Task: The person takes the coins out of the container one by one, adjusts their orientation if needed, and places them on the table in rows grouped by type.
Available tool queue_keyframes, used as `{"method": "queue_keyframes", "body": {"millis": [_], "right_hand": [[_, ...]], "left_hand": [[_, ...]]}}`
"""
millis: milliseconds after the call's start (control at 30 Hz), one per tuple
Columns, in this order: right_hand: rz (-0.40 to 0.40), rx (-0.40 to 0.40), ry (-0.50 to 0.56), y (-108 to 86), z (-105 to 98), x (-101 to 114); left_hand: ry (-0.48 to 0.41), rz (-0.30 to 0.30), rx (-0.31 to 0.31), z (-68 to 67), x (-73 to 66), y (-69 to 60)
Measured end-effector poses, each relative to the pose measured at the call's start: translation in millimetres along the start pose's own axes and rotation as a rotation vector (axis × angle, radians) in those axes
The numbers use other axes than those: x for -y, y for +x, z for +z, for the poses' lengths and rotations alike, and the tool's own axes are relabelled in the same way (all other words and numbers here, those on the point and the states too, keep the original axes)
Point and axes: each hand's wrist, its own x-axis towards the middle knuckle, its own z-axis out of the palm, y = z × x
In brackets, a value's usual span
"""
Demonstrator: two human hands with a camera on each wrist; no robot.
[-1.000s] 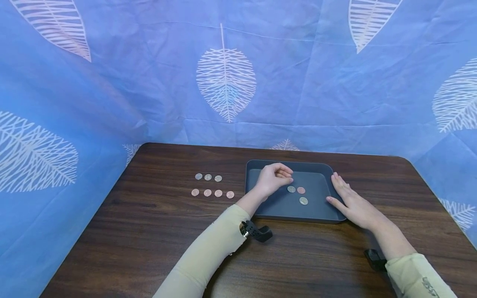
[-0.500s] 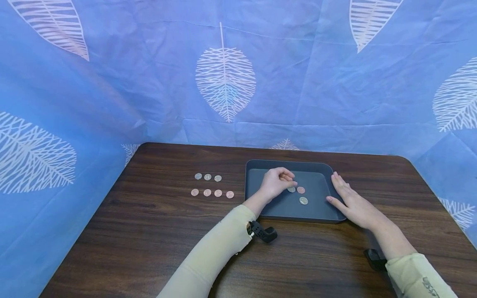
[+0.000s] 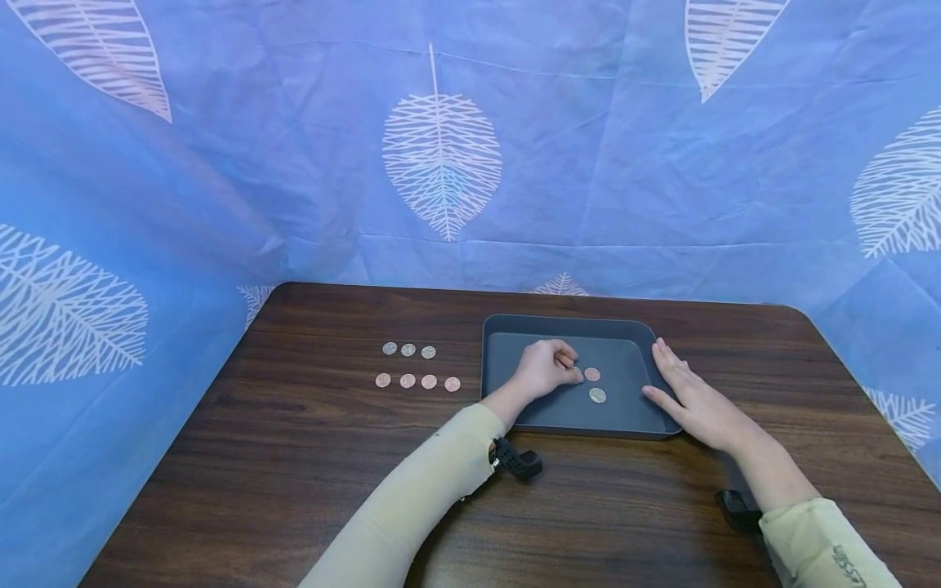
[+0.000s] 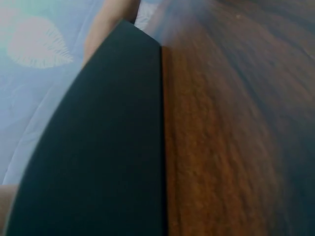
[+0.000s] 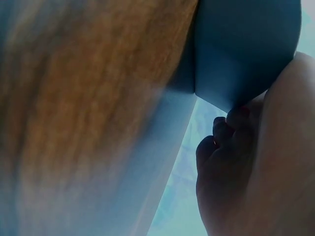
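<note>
A dark grey tray lies on the table. Inside it my left hand is lowered, thumb and curled fingers pinching a silver coin that is mostly hidden by the fingertips. Just right of the fingers lies a copper coin; another silver coin sits nearer the front. My right hand rests with straight fingers along the tray's right rim. The left wrist view is mostly filled by the tray's outer wall. In the right wrist view, fingers touch the tray's corner.
Left of the tray, three silver coins form a row on the brown wooden table. A row of several copper coins lies in front of them. Behind the table hangs a blue cloth with white leaf prints.
My left hand moved right and down inside the tray, and its fingertips now cover most of a silver coin that lay uncovered a second ago. The right hand stays at the tray's rim.
</note>
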Motion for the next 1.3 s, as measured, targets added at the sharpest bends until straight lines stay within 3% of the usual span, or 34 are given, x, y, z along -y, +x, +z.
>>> {"method": "queue_keyframes", "body": {"millis": [167, 500, 733, 1067, 1300], "right_hand": [[-0.005, -0.001, 0.000, -0.3, -0.3, 0.3], [-0.012, -0.003, -0.008, 0.3, -0.2, -0.1], [-0.008, -0.001, -0.009, 0.2, -1.1, 1.1], [-0.006, -0.004, -0.007, 0.1, -0.4, 0.6], [-0.001, -0.001, -0.009, 0.1, 0.2, 0.1]], "left_hand": [[0.052, 0.006, 0.014, 2.1, 0.1, 1.2], [0.097, 0.018, -0.023, 1.9, 0.3, 0.6], [0.092, 0.009, -0.014, 1.9, 0.2, 1.5], [0.084, -0.034, -0.059, 2.1, -2.7, 0.4], [0.065, -0.029, -0.033, 2.1, 1.2, 2.0]]}}
